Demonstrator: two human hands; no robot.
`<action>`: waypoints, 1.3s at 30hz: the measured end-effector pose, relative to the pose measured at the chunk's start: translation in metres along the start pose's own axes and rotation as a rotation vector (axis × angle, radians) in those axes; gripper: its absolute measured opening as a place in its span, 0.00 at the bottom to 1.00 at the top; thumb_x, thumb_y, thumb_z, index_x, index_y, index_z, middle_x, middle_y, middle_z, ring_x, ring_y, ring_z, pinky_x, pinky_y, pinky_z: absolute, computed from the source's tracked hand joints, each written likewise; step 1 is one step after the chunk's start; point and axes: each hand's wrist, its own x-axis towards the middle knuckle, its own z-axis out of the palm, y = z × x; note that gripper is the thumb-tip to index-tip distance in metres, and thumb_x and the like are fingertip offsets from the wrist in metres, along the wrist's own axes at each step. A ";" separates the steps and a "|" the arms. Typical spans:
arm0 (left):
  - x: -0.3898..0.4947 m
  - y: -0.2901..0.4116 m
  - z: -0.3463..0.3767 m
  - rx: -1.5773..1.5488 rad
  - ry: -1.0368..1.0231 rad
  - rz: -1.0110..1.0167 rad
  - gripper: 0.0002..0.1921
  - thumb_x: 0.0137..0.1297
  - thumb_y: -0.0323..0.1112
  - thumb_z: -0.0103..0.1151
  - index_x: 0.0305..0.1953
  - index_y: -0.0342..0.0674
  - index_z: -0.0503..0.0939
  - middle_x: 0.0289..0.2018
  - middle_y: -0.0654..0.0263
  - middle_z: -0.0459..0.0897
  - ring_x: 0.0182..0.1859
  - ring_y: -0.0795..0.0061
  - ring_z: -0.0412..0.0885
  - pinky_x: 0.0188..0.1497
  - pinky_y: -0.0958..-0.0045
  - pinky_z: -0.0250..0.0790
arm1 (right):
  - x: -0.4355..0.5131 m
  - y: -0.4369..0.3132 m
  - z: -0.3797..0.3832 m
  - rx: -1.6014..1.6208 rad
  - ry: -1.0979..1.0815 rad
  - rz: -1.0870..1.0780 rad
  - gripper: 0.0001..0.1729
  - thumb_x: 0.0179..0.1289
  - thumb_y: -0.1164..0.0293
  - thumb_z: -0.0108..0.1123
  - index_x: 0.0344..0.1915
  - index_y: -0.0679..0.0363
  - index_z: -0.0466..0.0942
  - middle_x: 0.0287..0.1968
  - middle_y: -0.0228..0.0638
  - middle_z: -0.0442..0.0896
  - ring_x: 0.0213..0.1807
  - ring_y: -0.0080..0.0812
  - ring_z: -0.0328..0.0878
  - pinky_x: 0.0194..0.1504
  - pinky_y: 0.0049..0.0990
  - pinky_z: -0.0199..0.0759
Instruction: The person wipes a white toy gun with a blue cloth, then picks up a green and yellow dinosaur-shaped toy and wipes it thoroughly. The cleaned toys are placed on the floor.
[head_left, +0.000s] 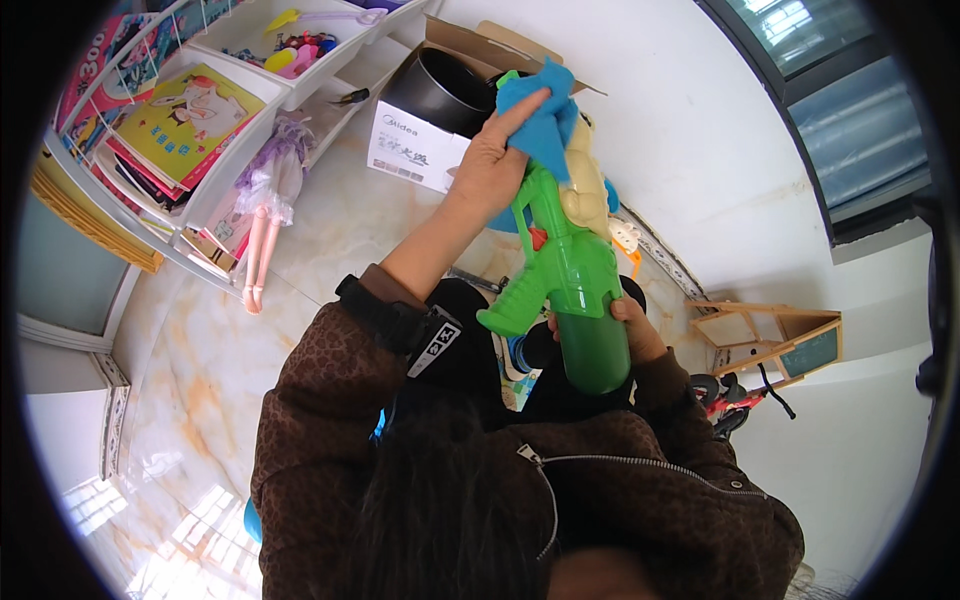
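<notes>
A green plastic toy water gun (581, 266) is held up at a slant before me, its dark green tank (596, 352) towards my body. My right hand (641, 330) grips it around the tank, partly hidden behind it. My left hand (491, 161) presses a blue cloth (551, 101) around the far end of the barrel, which is mostly covered. A red trigger (538, 238) sits by the handle. Beyond the gun is a cream-coloured plastic toy (586, 180); whether it touches the gun I cannot tell.
At the left, a white shelf rack (281, 94) holds books (191, 124) and small toys. A doll (270, 187) hangs at its edge. Behind my left hand stands a Midea cardboard box (409, 146) with a black pot (450, 86). A wooden easel (795, 337) and a red ride-on toy (727, 401) are at the right.
</notes>
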 end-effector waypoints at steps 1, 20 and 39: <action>-0.002 -0.001 0.004 -0.053 -0.044 -0.095 0.28 0.64 0.16 0.43 0.65 0.47 0.73 0.59 0.61 0.77 0.59 0.76 0.74 0.64 0.76 0.63 | 0.000 0.001 -0.001 -0.022 0.013 -0.016 0.51 0.46 0.40 0.63 0.59 0.71 0.69 0.48 0.52 0.80 0.49 0.44 0.80 0.52 0.38 0.76; -0.018 0.017 0.026 -0.323 -0.242 -0.384 0.21 0.74 0.30 0.48 0.66 0.47 0.71 0.60 0.68 0.76 0.57 0.76 0.76 0.62 0.72 0.68 | -0.014 0.009 -0.016 0.261 -0.049 -0.106 0.52 0.48 0.36 0.60 0.63 0.65 0.66 0.48 0.49 0.78 0.45 0.45 0.79 0.45 0.39 0.78; 0.012 0.013 -0.024 -0.400 0.363 -0.375 0.18 0.77 0.38 0.42 0.63 0.39 0.67 0.55 0.61 0.78 0.54 0.67 0.78 0.54 0.66 0.73 | -0.028 0.019 -0.007 0.893 -0.563 -0.015 0.52 0.64 0.41 0.53 0.72 0.67 0.47 0.47 0.45 0.71 0.27 0.38 0.76 0.26 0.36 0.73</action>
